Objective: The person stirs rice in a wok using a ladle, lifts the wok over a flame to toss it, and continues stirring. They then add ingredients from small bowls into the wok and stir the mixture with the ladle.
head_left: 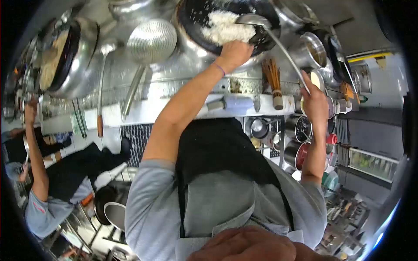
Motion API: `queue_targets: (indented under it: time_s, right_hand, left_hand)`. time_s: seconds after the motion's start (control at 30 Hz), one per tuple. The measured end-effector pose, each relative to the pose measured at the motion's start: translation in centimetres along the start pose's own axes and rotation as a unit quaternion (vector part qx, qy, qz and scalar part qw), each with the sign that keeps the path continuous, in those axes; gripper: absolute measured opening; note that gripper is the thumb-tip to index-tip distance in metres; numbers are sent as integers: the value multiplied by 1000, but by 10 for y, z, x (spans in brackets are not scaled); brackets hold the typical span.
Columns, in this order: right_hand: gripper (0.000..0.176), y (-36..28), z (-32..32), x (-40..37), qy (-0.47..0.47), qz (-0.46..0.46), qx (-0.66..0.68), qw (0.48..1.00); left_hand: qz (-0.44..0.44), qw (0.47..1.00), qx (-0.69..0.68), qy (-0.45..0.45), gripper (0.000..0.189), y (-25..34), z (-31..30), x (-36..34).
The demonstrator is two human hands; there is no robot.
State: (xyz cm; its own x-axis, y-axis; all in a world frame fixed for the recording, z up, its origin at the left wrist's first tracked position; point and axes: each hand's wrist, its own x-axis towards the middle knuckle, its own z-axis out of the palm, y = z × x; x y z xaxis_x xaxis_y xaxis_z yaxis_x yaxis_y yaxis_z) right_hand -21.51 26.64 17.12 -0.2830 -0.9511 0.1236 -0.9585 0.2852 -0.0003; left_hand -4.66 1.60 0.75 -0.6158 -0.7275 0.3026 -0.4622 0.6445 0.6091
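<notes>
A black wok (190, 27) at the top holds a mound of white rice (230, 27), with loose grains scattered on its wall. My left hand (236, 53) is closed at the wok's near rim, its fingertips partly hidden. My right hand (314, 99) wraps round the long handle of a metal ladle (285, 53). The ladle's bowl lies over the right side of the rice. Between my hands, a bamboo brush (273, 82) stands by the counter edge.
Left of the wok lie a perforated skimmer (152, 41) and a long-handled ladle (104, 65). Another wok (72, 56) with food sits farther left, beside a co-worker (56, 209). Metal pots (307, 50) and sauce containers (300, 154) stand on my right.
</notes>
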Motion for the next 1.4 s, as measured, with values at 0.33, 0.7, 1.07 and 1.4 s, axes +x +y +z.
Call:
queue_targets:
  time_s: [0.33,0.7,1.07,1.4]
  right_hand:
    - [60,-12,50,22,-63,-29,74,995]
    - [58,-58,56,50,-80,70,21,994]
    - [60,-36,25,56,-133,1,70,989]
    - [49,2,-17,-7,-89,-8,133,987]
  left_hand:
    - [-16,997,53,-53,49,35,-55,-36]
    - [-3,999,29,-32,40,27,-49,-67]
    - [35,996,57,59,36,30,-77,-43]
    - [22,997,64,47,30,36,-97,-65]
